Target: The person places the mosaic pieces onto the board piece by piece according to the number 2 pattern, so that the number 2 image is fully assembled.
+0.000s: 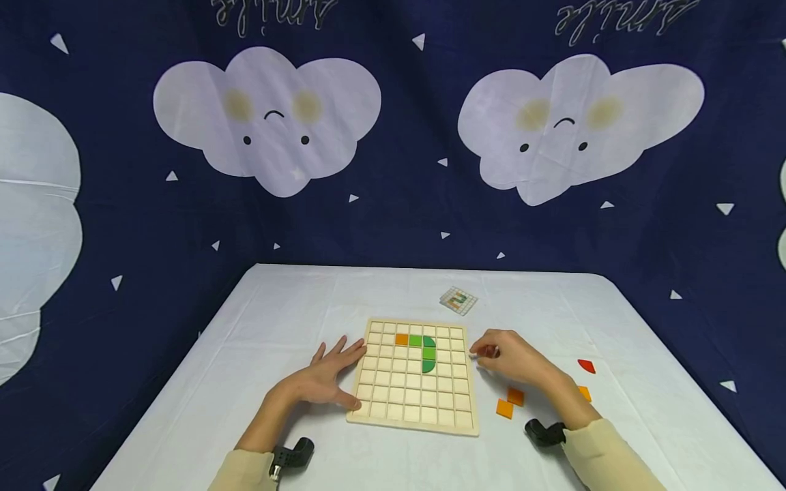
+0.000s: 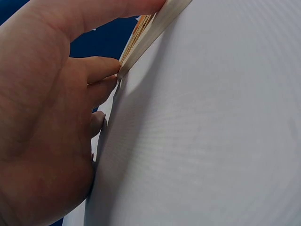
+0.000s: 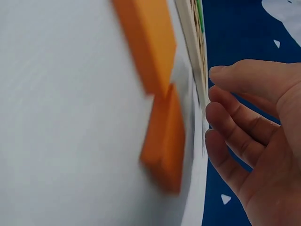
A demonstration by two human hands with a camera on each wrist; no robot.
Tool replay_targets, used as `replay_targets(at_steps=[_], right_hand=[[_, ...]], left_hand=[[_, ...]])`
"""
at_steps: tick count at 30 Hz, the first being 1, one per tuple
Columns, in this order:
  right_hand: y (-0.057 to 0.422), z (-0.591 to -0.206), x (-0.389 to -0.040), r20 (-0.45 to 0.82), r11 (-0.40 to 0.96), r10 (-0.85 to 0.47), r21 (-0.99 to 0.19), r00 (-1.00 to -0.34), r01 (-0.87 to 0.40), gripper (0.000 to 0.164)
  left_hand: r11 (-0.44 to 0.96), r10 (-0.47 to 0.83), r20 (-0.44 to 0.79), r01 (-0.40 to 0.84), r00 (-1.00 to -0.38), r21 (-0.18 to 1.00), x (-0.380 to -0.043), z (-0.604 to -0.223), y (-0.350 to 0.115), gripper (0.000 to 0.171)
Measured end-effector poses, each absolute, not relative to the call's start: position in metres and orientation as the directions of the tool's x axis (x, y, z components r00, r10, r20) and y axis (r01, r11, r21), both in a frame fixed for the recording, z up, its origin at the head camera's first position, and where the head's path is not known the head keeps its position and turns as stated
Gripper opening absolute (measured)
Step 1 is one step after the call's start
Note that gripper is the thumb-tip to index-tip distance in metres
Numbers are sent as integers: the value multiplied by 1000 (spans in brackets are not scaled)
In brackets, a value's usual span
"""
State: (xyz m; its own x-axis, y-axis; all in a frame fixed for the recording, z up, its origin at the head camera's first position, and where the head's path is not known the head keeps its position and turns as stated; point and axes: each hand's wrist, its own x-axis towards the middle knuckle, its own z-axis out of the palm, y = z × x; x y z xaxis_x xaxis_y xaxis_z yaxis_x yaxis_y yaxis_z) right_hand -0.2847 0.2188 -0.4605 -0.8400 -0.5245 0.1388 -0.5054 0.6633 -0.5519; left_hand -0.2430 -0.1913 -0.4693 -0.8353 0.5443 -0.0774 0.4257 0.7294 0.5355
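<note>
A square wooden grid board (image 1: 393,427) lies on the white table. On its upper cells sit an orange square tile (image 1: 402,339), light green square tiles (image 1: 415,340) and dark green rounded tiles (image 1: 428,367). My left hand (image 1: 321,380) rests at the board's left side, fingers spread, with thumb and fingertips touching its edge. Beside the right edge hovers my right hand (image 1: 511,354), its fingers bent and thumb near the index finger. I cannot tell whether a small piece is between those fingertips. Two orange tiles (image 3: 162,141) lie below that hand.
A small card with a coloured grid pattern (image 1: 458,300) lies beyond the board. Right of my right forearm are a red rounded piece (image 1: 586,366) and another orange tile (image 1: 585,393), partly hidden by the arm. A dark blue cloth with clouds (image 1: 393,225) hangs behind the table.
</note>
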Motion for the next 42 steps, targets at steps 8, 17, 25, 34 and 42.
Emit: replay_targets(at_steps=[8, 17, 25, 34, 42], right_hand=[[240, -462, -284, 149, 679, -497, -547, -855, -489, 16], [260, -455, -284, 139, 712, -443, -546, -886, -442, 17], [279, -458, -282, 120, 727, -413, -553, -903, -406, 17], [294, -460, -274, 109, 732, -418, -548, -902, -405, 25], [303, -464, -267, 77, 760, -380, -541, -922, -359, 29]], left_hand=[[737, 539, -82, 423, -838, 527, -244, -470, -192, 108], [737, 539, -78, 425, -838, 526, -245, -470, -192, 108], [733, 541, -81, 422, -837, 533, -245, -471, -192, 108], [732, 538, -83, 415, -839, 541, -244, -471, -192, 108], [730, 541, -78, 421, -838, 539, -244, -471, -192, 108]])
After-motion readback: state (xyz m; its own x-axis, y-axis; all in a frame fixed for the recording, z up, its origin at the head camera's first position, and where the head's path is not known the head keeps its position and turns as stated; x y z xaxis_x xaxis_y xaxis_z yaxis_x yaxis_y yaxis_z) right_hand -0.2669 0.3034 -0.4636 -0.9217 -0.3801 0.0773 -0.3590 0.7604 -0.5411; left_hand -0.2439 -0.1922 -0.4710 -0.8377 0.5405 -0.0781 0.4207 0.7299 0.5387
